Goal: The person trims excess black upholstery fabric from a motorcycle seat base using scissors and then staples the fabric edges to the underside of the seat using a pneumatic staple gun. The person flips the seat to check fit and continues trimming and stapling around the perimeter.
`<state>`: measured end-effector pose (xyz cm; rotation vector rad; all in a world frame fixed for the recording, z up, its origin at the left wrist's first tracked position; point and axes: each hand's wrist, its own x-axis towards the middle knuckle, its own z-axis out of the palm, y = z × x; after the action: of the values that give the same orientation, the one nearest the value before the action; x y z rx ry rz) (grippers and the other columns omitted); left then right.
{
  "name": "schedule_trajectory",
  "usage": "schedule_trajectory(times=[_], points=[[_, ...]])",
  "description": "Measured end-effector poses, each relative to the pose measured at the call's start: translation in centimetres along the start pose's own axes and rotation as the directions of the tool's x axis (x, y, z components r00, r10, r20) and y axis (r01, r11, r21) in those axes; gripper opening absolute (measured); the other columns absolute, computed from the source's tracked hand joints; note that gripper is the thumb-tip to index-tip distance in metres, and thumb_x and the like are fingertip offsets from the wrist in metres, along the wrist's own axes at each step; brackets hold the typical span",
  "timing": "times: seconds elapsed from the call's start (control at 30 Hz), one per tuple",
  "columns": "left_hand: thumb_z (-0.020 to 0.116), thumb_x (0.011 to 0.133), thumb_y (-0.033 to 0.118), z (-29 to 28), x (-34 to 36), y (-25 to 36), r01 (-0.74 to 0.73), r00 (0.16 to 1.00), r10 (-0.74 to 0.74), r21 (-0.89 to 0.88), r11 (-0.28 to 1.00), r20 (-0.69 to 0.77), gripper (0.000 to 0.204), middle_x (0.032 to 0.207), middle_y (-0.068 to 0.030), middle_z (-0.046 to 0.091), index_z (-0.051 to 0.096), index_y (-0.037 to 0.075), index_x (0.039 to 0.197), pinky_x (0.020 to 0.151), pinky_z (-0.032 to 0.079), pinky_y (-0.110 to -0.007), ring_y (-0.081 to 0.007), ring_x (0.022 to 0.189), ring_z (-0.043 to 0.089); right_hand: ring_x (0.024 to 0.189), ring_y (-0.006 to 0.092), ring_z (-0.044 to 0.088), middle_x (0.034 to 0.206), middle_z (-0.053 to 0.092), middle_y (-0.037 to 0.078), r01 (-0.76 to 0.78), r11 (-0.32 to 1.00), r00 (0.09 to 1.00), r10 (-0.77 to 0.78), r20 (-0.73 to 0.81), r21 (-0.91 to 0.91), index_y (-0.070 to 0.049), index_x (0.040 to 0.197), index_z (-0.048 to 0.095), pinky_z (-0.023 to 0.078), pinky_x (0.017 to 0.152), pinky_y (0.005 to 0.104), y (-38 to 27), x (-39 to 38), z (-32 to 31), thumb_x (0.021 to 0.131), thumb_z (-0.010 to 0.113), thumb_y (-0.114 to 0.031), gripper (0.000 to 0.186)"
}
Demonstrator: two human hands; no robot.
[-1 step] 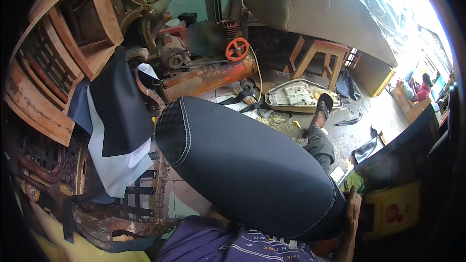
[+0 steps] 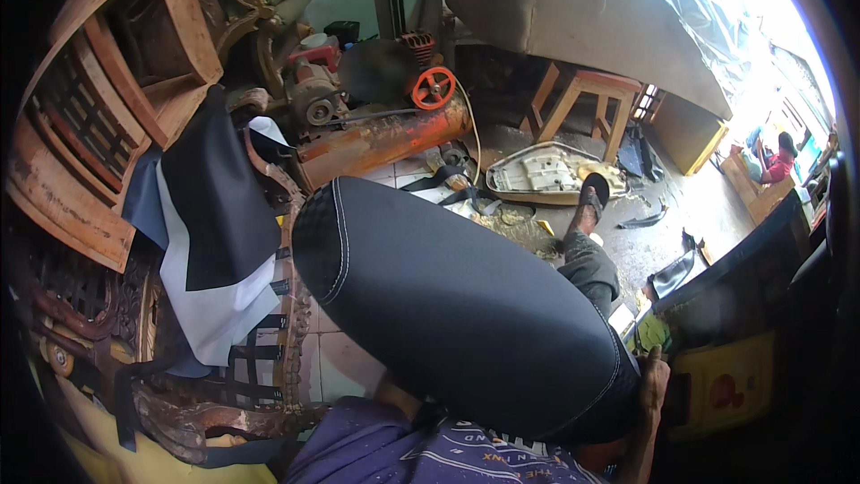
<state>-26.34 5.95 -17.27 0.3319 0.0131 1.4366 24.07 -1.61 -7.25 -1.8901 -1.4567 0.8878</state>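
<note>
A long black motorcycle seat (image 2: 466, 305) with white stitching lies tilted across my lap, its far end up and to the left. At its near right end my right hand (image 2: 656, 381) grips the edge, thumb up, the other fingers mostly hidden behind it. My left forearm (image 2: 397, 396) passes beneath the seat's lower left side, and the seat hides my left hand. The cover looks smooth on top, with textured panels at both ends.
On the left, black and white sheet material (image 2: 219, 215) drapes over a carved wooden frame (image 2: 287, 341). An orange air compressor (image 2: 385, 139) stands beyond. A bare seat base (image 2: 546, 172) and wooden stool (image 2: 587, 94) are farther right. A yellow crate (image 2: 724, 385) sits beside my right hand.
The seat's far left end has shifted slightly right. More of my left forearm shows under it. My right hand keeps its place on the edge.
</note>
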Motion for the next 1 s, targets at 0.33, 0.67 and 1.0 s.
schedule_trajectory(times=[0.33,0.67,1.0], points=[[0.029,0.109,0.069,5.1,-0.8,21.4,0.079,0.86,0.472,0.966,0.248,-0.192,0.082,0.171,-0.0138,0.036,0.036,0.01,0.166,0.13,0.017,-0.049,-0.0299,0.161,0.026,0.062,0.0353,0.055,0.072,0.058,0.024,-0.02,0.983,0.964,-0.029,-0.264,-0.182,0.009,0.086,0.066,0.042,0.063,0.0476,-7.2,-4.5,0.6,0.112,0.051,-0.041,0.058],[0.051,0.108,0.046,17.0,5.9,6.9,-0.342,0.94,-0.277,0.513,-0.787,0.2,0.052,0.162,-0.0176,0.05,0.064,0.014,0.147,0.129,0.014,-0.064,-0.0286,0.157,0.036,0.06,0.0285,0.048,0.065,0.05,0.022,-0.332,0.894,0.942,0.294,-0.163,-0.301,0.008,0.078,0.059,0.039,0.061,0.0458,-8.9,-1.7,0.5,0.109,0.054,-0.035,0.053],[0.041,0.114,0.044,4.0,11.6,17.2,0.325,0.593,0.548,0.798,0.507,-0.59,0.062,0.146,-0.0162,0.06,0.053,-0.005,0.149,0.111,0.049,-0.033,-0.0242,0.13,0.062,0.055,0.0313,0.048,0.063,0.05,0.017,-0.157,0.958,0.987,0.16,-0.008,-0.239,0.004,0.069,0.056,0.036,0.055,0.0428,-9.9,5.4,-1.0,0.102,0.06,-0.025,0.044]])
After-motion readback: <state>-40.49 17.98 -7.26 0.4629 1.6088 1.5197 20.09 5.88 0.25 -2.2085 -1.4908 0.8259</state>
